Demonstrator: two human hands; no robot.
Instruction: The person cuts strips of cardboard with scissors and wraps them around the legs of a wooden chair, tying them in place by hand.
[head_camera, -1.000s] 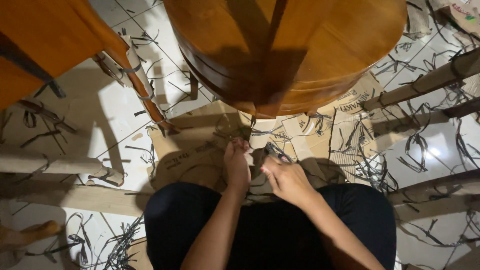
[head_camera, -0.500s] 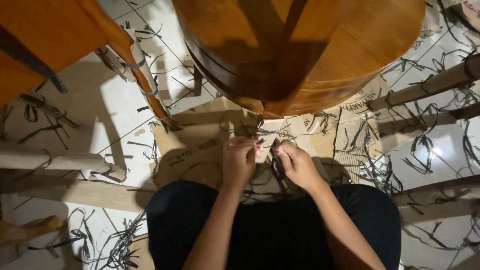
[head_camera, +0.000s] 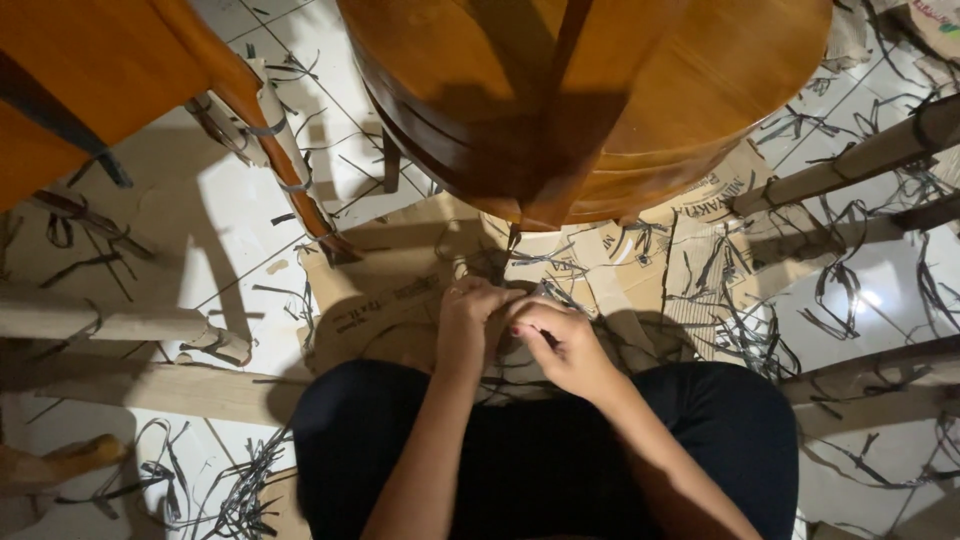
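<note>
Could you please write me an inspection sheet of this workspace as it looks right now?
Surface: white tiled floor partly covered by flattened cardboard.
Job's things: thin dark strip pinched between both hands, beneath a round wooden piece.
Clutter: dark strip offcuts scattered across the floor.
Grippers: left hand and right hand close together, fingers curled on the strip.
Cables: nothing seen.
Surroundings: wrapped wooden legs at both sides; orange wooden furniture upper left.

A furniture workshop — wooden table (head_camera: 640, 90), cardboard (head_camera: 400, 290) and dark strips (head_camera: 750, 340) (offcuts everywhere) littering the tiled floor (head_camera: 240, 220).
</note>
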